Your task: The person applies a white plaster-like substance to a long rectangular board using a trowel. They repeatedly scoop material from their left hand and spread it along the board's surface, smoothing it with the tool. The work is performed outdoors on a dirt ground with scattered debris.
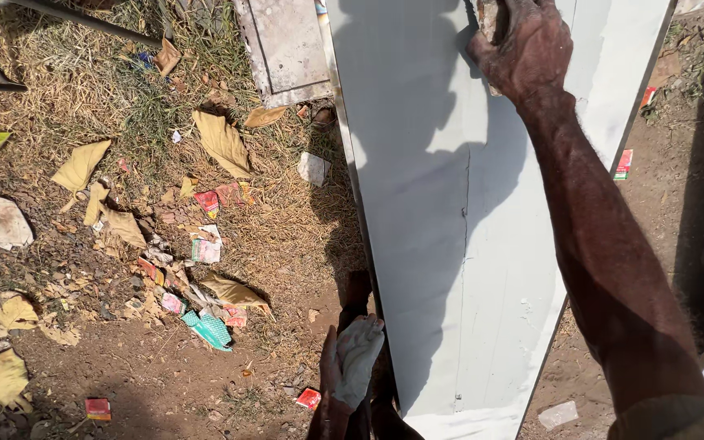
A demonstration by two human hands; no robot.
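Right hand (525,50): extended forward at full arm's reach, fingers curled tight over a small pale block (489,18), apparently a sanding or rubbing block, pressed flat against the face of a large pale grey panel (442,244). The block is mostly hidden under the fingers; its exact kind cannot be determined.

Left hand (352,363): low and close to the body, wrapped in a whitish cloth or glove, closed around the near left edge of the same panel. Whether it holds anything besides the edge cannot be told.

Panel: long and flat, running from beside the left hand up past the right hand, tilted slightly. A faint vertical seam runs down the face below the right hand. The person's shadow falls across its left half.

Surroundings: to the left of both hands, bare ground (124,358) with dry grass, yellow fallen leaves (222,143) and scattered litter, including a teal wrapper (209,330) and small red packets (98,407). Beyond the left hand, just left of the panel's upper edge, a flat grey slab (287,49) lies on the ground. To the right of the right forearm, shaded brown soil (694,204).
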